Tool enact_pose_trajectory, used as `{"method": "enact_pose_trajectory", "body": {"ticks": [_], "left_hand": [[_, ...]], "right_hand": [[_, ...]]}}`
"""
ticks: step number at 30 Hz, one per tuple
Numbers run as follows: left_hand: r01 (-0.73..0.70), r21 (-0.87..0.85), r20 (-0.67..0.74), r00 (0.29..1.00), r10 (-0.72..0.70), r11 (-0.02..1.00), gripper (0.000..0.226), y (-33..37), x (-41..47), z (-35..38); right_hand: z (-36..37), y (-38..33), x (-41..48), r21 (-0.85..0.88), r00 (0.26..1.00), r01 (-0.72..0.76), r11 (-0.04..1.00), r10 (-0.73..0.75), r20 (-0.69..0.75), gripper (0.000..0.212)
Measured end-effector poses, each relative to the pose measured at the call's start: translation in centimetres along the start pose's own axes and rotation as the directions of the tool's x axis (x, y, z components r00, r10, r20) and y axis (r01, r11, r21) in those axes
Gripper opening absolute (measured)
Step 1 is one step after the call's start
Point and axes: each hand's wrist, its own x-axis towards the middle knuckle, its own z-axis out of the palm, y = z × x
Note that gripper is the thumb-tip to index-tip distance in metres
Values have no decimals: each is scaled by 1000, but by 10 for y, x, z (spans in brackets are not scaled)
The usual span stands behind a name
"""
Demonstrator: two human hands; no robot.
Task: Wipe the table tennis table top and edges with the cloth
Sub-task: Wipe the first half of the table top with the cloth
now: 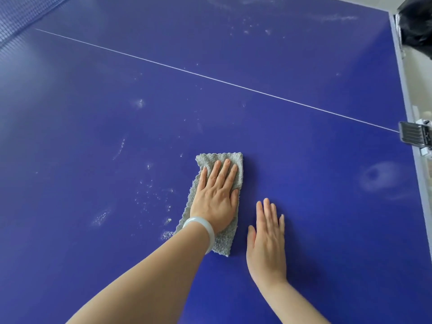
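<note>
The blue table tennis table top (233,54) fills the view. A grey fluffy cloth (235,160) lies flat on it, a little below the white centre line (210,77). My left hand (216,195), with a pale bangle on the wrist, presses palm-down on the cloth with the fingers together. My right hand (267,239) rests flat on the bare table just right of the cloth, holding nothing. White dust specks (149,195) dot the surface left of the cloth. A pale ring-shaped smear (378,176) sits near the right edge.
The net (16,15) crosses the top left corner. The table's grey right edge (402,78) runs down the right side, with a black clamp (415,137) on it. A black object (418,24) stands beyond the top right corner.
</note>
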Motion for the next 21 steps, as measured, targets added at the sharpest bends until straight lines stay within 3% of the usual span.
{"method": "enact_pose_trajectory", "body": {"ticks": [6,10,13,15,19,21], "left_hand": [[-9,-65,-17,1000,8,998,56,9,-42,5],[-185,-47,-4,983,185,982,54,1,-126,13],[-302,29,51,952,301,953,55,-41,-136,2],[-248,62,32,969,246,967,57,-59,-112,-8],[135,-13,-51,989,-136,991,58,-43,-68,-10],[122,-2,-55,991,-122,993,61,-14,-77,2]], "right_hand": [[5,-6,-4,12,999,-22,1000,22,-50,50],[5,-2,-5,-7,998,-3,1000,2,-66,61],[6,-5,-6,-42,999,-8,999,6,-51,59],[6,-5,-6,-55,999,-13,998,10,-46,58],[8,-5,-6,-69,999,-21,997,19,-41,59],[8,-4,-6,-45,998,-15,999,12,-57,58]]}}
